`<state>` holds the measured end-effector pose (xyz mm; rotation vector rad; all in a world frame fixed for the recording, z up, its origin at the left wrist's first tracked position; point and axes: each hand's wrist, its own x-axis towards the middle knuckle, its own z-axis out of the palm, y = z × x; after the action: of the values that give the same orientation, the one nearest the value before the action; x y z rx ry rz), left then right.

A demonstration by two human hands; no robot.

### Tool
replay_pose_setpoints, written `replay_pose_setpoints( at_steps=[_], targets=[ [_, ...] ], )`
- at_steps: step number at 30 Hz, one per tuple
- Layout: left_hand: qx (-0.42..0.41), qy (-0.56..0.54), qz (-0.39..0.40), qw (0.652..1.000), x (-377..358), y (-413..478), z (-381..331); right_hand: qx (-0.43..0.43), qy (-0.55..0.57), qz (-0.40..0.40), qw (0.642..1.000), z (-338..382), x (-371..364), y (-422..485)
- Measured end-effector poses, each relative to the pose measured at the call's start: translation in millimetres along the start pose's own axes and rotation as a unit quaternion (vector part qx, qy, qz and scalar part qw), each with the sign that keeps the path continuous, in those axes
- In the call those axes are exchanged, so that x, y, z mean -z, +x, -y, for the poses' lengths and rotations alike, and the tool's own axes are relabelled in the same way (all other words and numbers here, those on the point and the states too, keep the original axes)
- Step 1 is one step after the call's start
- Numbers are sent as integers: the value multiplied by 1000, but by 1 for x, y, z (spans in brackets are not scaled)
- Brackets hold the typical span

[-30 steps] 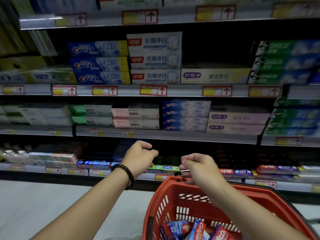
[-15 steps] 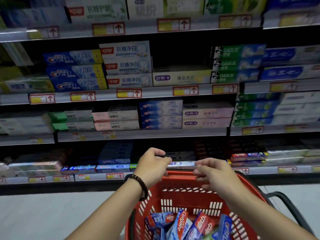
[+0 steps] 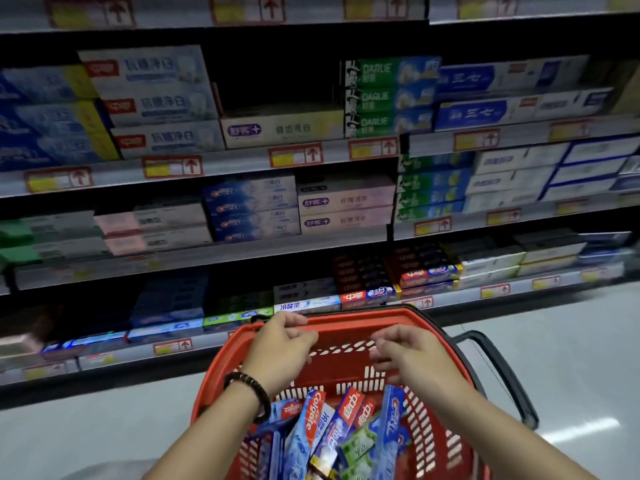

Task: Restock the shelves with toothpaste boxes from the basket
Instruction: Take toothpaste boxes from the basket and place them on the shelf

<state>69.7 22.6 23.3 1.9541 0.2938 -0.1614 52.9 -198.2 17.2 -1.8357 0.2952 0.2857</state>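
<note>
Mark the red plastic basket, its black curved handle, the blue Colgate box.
Red plastic basket [image 3: 363, 316], head view, far rim.
Black curved handle [image 3: 506, 375], head view, mid-bar.
Blue Colgate box [image 3: 313, 419], head view, logo.

"Colgate" on blue-red box in basket; "DARLIE" on green shelf boxes.

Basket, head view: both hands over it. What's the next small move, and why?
Probably lower the right hand into the red basket and grip one toothpaste box, say the blue box standing just below it. That hand and the left hand both hold nothing, and the boxes stand loose in the basket within easy reach.
</note>
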Motion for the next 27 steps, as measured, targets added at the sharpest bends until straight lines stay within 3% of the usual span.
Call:
replay_pose_setpoints(
  at_steps=[14, 27],
  targets=[
    [-6, 50, 45, 998, -57, 6, 17, -14, 19, -3, 1000, -23, 24, -13],
    [45, 72, 102, 991, -118, 18, 43, -36, 40, -34, 998, -38, 56, -12]
  ],
)
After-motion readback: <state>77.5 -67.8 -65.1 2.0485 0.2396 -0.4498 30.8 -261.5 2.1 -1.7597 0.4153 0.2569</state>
